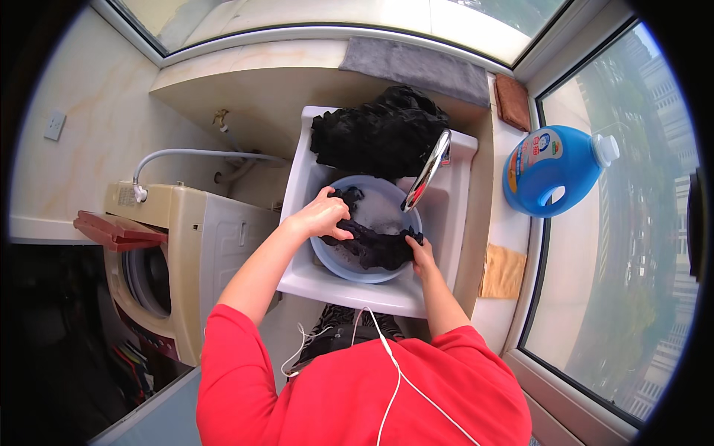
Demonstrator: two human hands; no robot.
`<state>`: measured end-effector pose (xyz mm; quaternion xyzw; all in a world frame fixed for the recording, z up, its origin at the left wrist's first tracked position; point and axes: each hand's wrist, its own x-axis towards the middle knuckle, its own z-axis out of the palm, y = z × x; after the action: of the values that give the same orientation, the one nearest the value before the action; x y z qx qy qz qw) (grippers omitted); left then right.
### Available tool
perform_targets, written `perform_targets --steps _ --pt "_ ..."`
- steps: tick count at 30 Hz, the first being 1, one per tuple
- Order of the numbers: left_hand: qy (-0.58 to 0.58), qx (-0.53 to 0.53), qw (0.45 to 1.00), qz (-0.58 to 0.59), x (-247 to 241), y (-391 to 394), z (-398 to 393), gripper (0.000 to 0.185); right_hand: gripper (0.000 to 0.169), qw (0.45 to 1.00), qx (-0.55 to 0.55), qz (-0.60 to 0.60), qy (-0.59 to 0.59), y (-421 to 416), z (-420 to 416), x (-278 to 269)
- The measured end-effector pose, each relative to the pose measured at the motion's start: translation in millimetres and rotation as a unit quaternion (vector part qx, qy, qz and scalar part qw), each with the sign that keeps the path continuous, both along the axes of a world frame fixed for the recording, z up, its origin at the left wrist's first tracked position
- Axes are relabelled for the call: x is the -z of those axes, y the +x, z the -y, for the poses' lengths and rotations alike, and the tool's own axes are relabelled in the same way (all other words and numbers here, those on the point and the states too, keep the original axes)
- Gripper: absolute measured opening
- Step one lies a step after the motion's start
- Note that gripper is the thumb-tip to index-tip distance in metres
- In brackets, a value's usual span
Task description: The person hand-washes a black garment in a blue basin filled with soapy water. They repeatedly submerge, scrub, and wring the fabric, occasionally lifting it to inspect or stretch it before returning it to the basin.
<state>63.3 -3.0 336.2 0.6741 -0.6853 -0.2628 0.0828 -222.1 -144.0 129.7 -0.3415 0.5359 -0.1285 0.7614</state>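
A light-blue plastic basin [357, 276] of sudsy water stands in a white laundry sink [368, 298]. Wet black cloth [385, 248] stretches across the basin, partly in the foam. My left hand [328, 214] is over the basin's left side, its fingers curved onto the cloth; the fingertips are partly hidden. At the right rim my right hand [421, 253] pinches the cloth's other end between thumb and fingers. Behind the basin, a heap of black fabric [379, 134] lies on the sink's back edge. The chrome faucet [428, 170] reaches over the basin from the back right.
A blue detergent jug [549, 170] lies or stands on the right ledge, between a folded brown cloth [512, 103] and a tan cloth [503, 272]. A grey towel [415, 67] covers the back ledge. Left is a washing machine [184, 267] with its red lid raised. White earphone cords hang before me.
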Motion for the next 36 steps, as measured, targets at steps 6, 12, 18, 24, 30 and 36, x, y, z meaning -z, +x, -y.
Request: perform_targets --steps 6,12,18,24,30,36 --pt "-0.020 -0.216 0.947 0.235 145 -14 -42 0.029 0.051 0.986 -0.021 -0.008 -0.163 23 -6 -1" --pt "0.026 -0.257 0.960 0.111 188 -73 -67 0.071 0.065 0.648 -0.487 -0.272 -0.519 21 -23 7" --pt "0.123 -0.165 0.974 0.098 195 -94 -68 0.074 0.067 0.517 -0.604 -0.222 -0.565 25 -38 63" --pt "0.182 -0.153 0.967 0.096 246 -91 -39 0.082 0.046 0.493 -0.673 -0.281 -0.475 55 -8 129" --pt "0.241 -0.196 0.944 0.111 300 -99 -27 0.051 0.024 0.395 -0.751 -0.321 -0.421 56 -7 129" --pt "0.060 -0.480 0.822 -0.299 290 -93 -23 0.026 0.023 0.489 -0.538 -0.245 -0.641 35 -24 114"
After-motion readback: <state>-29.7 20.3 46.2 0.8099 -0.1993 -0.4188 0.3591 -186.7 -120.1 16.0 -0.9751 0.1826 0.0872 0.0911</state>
